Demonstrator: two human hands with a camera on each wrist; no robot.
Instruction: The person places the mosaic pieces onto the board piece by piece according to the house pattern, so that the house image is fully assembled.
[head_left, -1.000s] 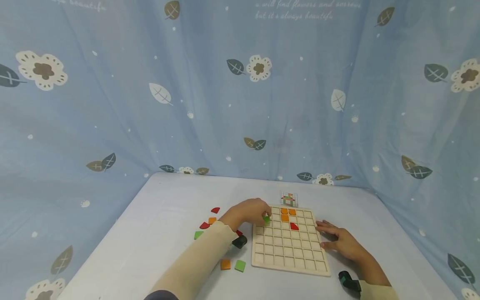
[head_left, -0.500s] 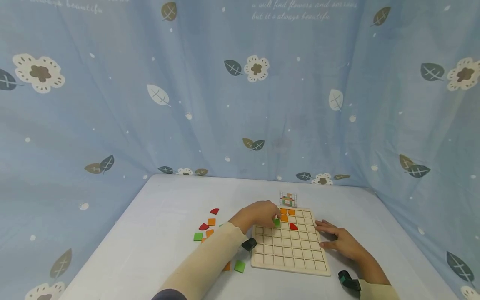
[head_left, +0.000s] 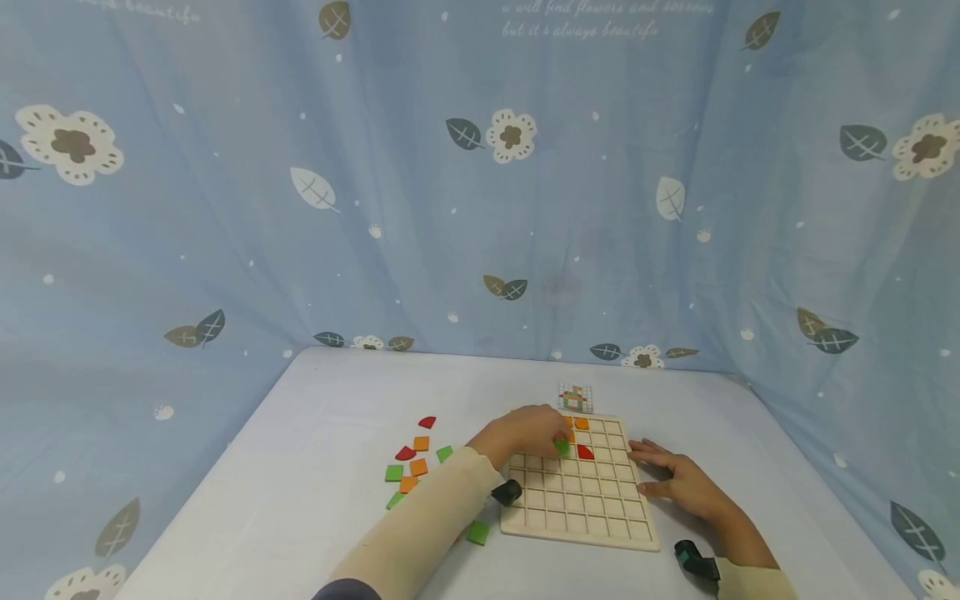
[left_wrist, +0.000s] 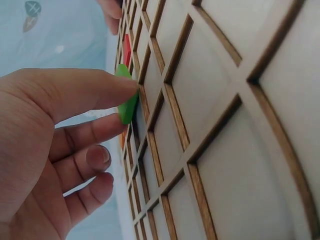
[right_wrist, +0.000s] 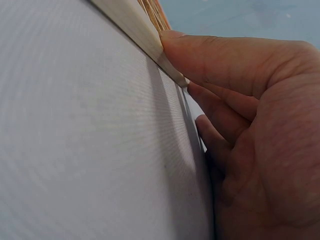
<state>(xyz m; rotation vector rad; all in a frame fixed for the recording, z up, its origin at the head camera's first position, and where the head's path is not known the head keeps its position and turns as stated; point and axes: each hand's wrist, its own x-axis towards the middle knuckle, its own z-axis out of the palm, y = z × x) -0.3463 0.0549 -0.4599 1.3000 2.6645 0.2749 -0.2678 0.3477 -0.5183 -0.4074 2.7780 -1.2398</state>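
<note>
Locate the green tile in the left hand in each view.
Head: green tile, right of centre, low, pinched by the left hand.
Left wrist: left of and slightly above centre.
Right wrist: not in it.
Shared landmark: the wooden grid board, seen nearly edge-on in the right wrist view.

A plain white table [head_left: 341, 396] was covered in part by a pale wooden grid board [head_left: 577, 504], which was laid flat toward the right; just beyond the board's far edge a small printed card [head_left: 574, 397] was placed, and whether the two were touching could not be told; to the board's left, loose pieces were scattered directly on the white surface; two red fan-shaped pieces [head_left: 427, 422] were set apart from each other, three orange squares [head_left: 418, 467] were grouped among green squares [head_left: 394, 473], and one green square [head_left: 478, 532] was left near the board's closest left corner.
</note>
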